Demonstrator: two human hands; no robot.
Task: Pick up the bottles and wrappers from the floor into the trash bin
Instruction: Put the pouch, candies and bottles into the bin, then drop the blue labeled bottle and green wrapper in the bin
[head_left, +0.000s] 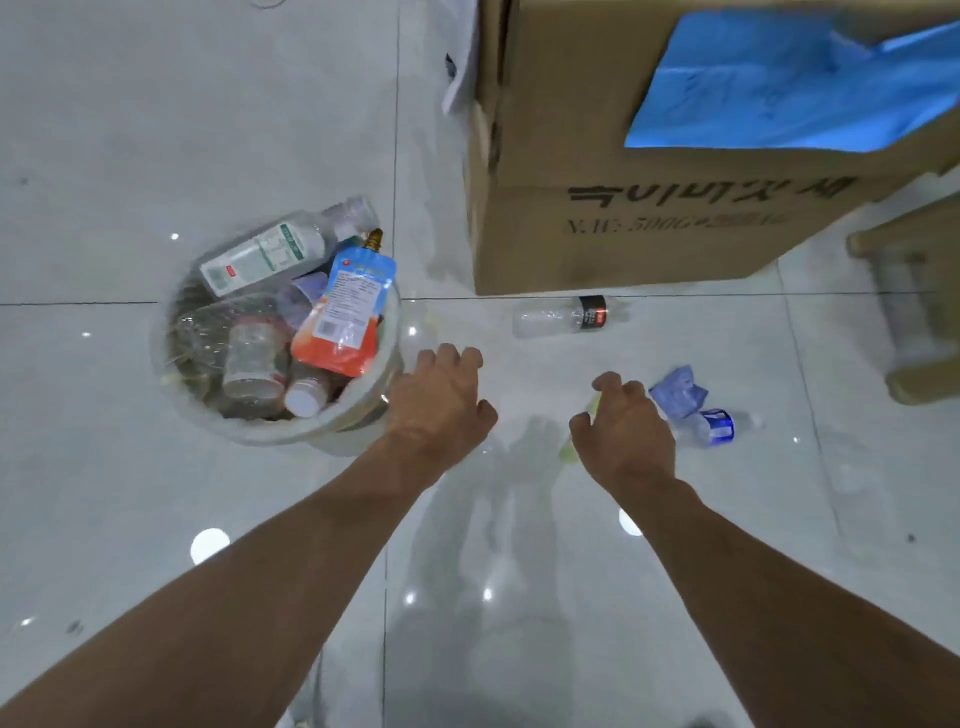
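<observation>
The white trash bin (358, 415) stands on the floor at left, filled with several bottles, cups and an orange-blue spout pouch (343, 317). My left hand (441, 400) hovers just right of its rim, fingers curled, holding nothing. My right hand (626, 426) hangs over the floor with fingers bent; a pale yellow-green thing (569, 447) shows under it, and I cannot tell if it is gripped. A clear bottle with a black label (566, 316) lies by the box. A crumpled blue wrapper (678, 392) and a clear bottle with a blue label (709, 427) lie right of my right hand.
A large cardboard box (649, 208) with a blue sheet (789, 88) on top stands at the upper right. A wooden stool leg (914, 312) is at the far right. The floor is glossy pale tile with light reflections.
</observation>
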